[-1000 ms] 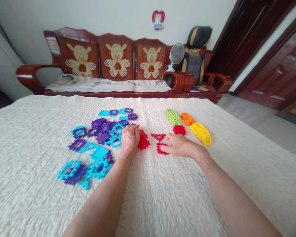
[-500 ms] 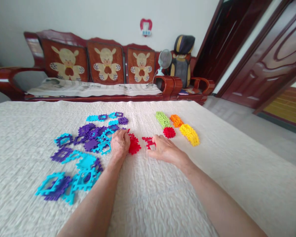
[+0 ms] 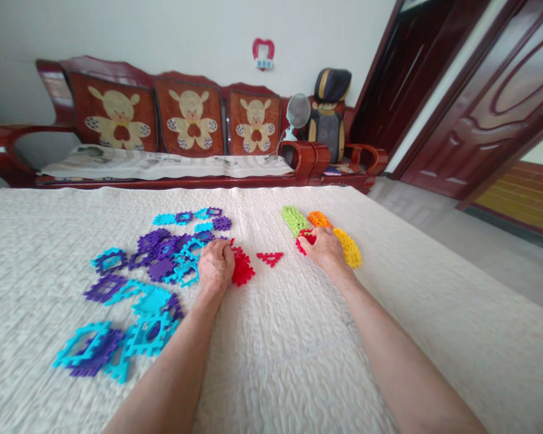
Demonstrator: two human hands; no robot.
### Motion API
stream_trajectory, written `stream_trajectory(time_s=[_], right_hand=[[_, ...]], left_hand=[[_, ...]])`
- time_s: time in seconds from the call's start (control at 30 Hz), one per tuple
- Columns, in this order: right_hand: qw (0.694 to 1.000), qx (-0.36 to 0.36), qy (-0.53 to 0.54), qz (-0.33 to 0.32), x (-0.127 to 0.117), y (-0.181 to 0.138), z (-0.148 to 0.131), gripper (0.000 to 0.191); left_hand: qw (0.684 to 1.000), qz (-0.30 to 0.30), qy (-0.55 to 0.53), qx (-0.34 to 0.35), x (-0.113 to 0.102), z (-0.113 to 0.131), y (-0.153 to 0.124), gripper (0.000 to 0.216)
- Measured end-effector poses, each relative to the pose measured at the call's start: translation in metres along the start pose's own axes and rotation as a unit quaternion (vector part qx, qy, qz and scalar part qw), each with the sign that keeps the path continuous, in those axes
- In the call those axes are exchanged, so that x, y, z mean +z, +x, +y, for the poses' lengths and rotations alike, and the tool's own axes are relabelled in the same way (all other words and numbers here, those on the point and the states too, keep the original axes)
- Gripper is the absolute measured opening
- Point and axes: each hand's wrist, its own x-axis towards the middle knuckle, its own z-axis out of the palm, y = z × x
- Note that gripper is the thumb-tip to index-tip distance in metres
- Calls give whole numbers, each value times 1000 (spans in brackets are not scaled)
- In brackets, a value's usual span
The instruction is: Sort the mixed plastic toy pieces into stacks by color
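My left hand (image 3: pixel 216 265) is closed like a fist at the left edge of several red interlocking tiles (image 3: pixel 243 269). Its fingertips are hidden, so what it grips cannot be made out. A red triangular tile (image 3: pixel 270 258) with cut-outs lies flat between my two hands. Farther right, my right hand (image 3: pixel 329 250) has thumb and fingers around a small stack of red tiles (image 3: pixel 303 240), partly covering it. Close beside that hand lie rows of green tiles (image 3: pixel 294 219), orange tiles (image 3: pixel 319 219) and yellow tiles (image 3: pixel 349 248).
Purple tiles (image 3: pixel 161 269) and light blue tiles (image 3: pixel 151 299) are spread in a loose heap on the left of the cream quilted cover (image 3: pixel 271 355). Beyond its far edge stand a wooden sofa (image 3: pixel 136 181) and a small fan (image 3: pixel 297 113).
My right hand has left the red triangular tile, which now lies uncovered, and moved right and away from me to the red stack. My left hand stays beside the red tiles.
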Motion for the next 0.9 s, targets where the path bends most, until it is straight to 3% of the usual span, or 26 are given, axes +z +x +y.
stream_trajectory(time_s=[0.13, 0.27, 0.37, 0.47, 0.63, 0.8, 0.9], right_hand=[[997, -33, 38, 51, -1, -2, -5, 39], [965, -170, 165, 111, 5, -9, -24, 30], [927, -249, 266, 90, 15, -21, -42, 22], [910, -279, 303, 52, 27, -35, -52, 22], [904, -315, 287, 0, 36, -51, -57, 37], [911, -319, 256, -61, 28, -56, -63, 38], [908, -307, 282, -52, 22, -55, -64, 36]], left_hand=[[1000, 6, 1, -2, 0, -2, 0, 29], [1000, 3, -13, -2, 2, 3, -2, 29], [998, -11, -56, 16, 2, 13, -2, 28], [993, -8, -119, 21, -2, 20, -1, 31], [993, 23, -110, -25, -6, 16, 2, 31], [993, -50, -103, -21, -2, 14, 0, 28], [984, -64, -157, -58, 0, 12, 0, 29]])
